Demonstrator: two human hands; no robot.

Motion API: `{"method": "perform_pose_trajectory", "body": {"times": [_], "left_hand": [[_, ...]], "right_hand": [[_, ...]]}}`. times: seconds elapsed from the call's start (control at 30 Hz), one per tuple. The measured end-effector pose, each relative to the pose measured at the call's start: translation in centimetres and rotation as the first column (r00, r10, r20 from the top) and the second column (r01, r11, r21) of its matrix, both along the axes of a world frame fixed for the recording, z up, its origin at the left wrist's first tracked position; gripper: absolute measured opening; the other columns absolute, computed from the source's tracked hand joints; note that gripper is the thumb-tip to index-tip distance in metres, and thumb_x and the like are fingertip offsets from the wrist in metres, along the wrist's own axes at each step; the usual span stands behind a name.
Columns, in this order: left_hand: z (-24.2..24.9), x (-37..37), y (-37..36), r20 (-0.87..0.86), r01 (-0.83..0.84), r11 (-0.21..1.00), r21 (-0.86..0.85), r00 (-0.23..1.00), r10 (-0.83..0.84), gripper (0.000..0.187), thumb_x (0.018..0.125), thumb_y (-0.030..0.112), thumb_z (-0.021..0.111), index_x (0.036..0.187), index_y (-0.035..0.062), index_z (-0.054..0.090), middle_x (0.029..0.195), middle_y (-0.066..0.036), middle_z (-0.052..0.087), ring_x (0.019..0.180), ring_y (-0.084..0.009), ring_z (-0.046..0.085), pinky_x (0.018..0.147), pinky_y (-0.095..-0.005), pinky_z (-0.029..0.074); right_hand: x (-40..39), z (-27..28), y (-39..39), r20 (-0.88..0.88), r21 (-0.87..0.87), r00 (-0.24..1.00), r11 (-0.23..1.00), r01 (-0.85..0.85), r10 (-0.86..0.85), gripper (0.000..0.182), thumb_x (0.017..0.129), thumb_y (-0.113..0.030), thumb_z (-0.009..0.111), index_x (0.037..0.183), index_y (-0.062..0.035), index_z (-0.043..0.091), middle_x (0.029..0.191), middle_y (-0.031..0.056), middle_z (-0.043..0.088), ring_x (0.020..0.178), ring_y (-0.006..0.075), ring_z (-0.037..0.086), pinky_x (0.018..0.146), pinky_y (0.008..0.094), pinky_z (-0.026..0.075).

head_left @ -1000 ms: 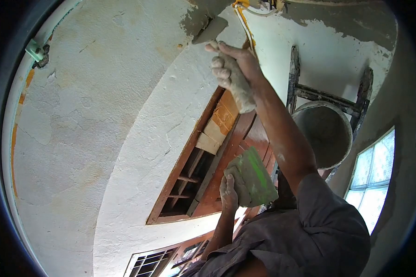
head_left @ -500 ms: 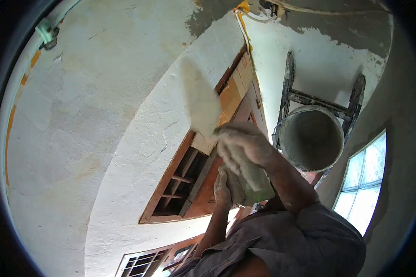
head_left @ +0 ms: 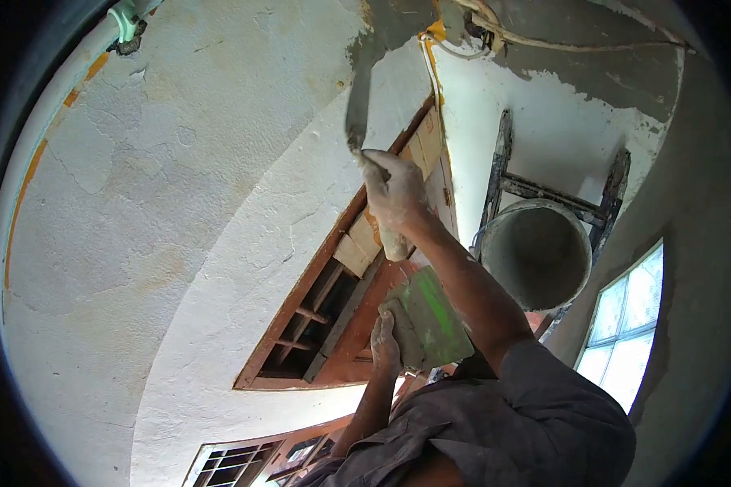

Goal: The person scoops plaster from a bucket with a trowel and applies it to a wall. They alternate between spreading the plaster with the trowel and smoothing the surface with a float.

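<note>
My right hand [head_left: 395,193], dusty with plaster, is wrapped round the handle of a trowel [head_left: 358,105]. The trowel's blade is raised edge-on beside the grey plastered patch [head_left: 398,24] at the top. Lower down, my left hand [head_left: 386,345] grips a green plaster board [head_left: 437,316] by its left side. Grey plaster [head_left: 404,329] lies on the board next to my fingers. The two hands are apart.
A bucket [head_left: 536,253] with grey insides stands at the right by a dark, spattered ladder [head_left: 544,191]. A wooden-framed window [head_left: 300,325] is behind my hands. A cable [head_left: 577,47] runs along the top, and a bright window [head_left: 625,325] is at the lower right.
My right hand has moved up with the trowel, away from the board, and the blade has turned edge-on. More of the green board now shows. The view has shifted slightly.
</note>
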State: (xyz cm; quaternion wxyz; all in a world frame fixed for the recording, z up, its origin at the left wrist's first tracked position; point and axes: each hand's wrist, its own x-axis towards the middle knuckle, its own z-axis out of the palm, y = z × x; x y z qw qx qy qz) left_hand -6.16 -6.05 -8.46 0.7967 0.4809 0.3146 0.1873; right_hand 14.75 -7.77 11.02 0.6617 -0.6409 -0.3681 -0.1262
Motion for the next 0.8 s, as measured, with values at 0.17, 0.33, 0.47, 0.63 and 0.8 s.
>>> {"method": "perform_pose_trajectory", "body": {"times": [0.17, 0.33, 0.47, 0.63, 0.8], "left_hand": [[-0.7, -0.2, 0.6, 0.018, -0.014, 0.999, -0.031, 1.0, 0.015, 0.053, 0.101, 0.038, 0.047, 0.134, -0.0028, 0.049, 0.126, -0.018, 0.058, 0.112, -0.0291, 0.06, 0.098, -0.0408, 0.047], [0.6, 0.5, 2.0, 0.161, 0.034, 0.979, -0.202, 0.987, 0.0, 0.054, 0.101, 0.039, 0.048, 0.137, -0.0009, 0.048, 0.131, -0.018, 0.057, 0.116, -0.029, 0.059, 0.102, -0.0421, 0.046], [1.1, 2.1, 4.1, 0.11, 0.114, 0.979, -0.169, 0.989, -0.096, 0.052, 0.101, 0.04, 0.046, 0.136, 0.0012, 0.05, 0.13, -0.015, 0.059, 0.115, -0.0255, 0.059, 0.101, -0.0393, 0.047], [3.0, 5.0, 5.5, 0.248, 0.184, 0.961, -0.207, 0.96, -0.13, 0.054, 0.101, 0.042, 0.048, 0.137, 0.0018, 0.05, 0.127, -0.014, 0.06, 0.11, -0.0256, 0.062, 0.096, -0.0393, 0.051], [3.0, 7.8, 5.5, 0.226, 0.184, 0.959, -0.214, 0.965, -0.134, 0.056, 0.1, 0.044, 0.049, 0.138, 0.0028, 0.049, 0.129, -0.014, 0.059, 0.112, -0.0261, 0.061, 0.096, -0.0397, 0.051]], "right_hand": [[-3.2, -1.4, -5.1, 0.131, -0.074, 0.965, 0.973, -0.217, 0.225, 0.02, 0.094, -0.011, 0.061, 0.105, 0.0045, 0.067, 0.078, 0.0187, 0.067, 0.068, 0.0187, 0.067, 0.063, 0.0311, 0.052], [-3.0, -8.5, -14.0, -0.234, -0.512, 0.968, 0.834, -0.204, 0.093, 0.024, 0.09, -0.021, 0.066, 0.089, 0.0025, 0.069, 0.068, 0.0141, 0.061, 0.057, 0.0148, 0.055, 0.058, 0.033, 0.048], [-3.2, -15.1, -20.2, -0.235, -0.639, 0.96, 0.72, -0.272, 0.154, 0.028, 0.088, -0.027, 0.066, 0.092, 0.0009, 0.07, 0.069, 0.0169, 0.062, 0.058, 0.0187, 0.062, 0.058, 0.0362, 0.05], [-2.7, -17.1, -26.9, -0.396, -0.855, 0.915, 0.393, -0.337, -0.077, 0.032, 0.087, -0.031, 0.065, 0.097, -0.0008, 0.071, 0.073, 0.0131, 0.068, 0.058, 0.0212, 0.064, 0.059, 0.0372, 0.051], [-5.1, -20.7, -32.5, -0.636, -0.637, 0.733, 0.701, -0.321, -0.243, 0.029, 0.089, -0.028, 0.068, 0.097, -0.0002, 0.07, 0.072, 0.0038, 0.065, 0.065, 0.0114, 0.058, 0.059, 0.0324, 0.046]]}}
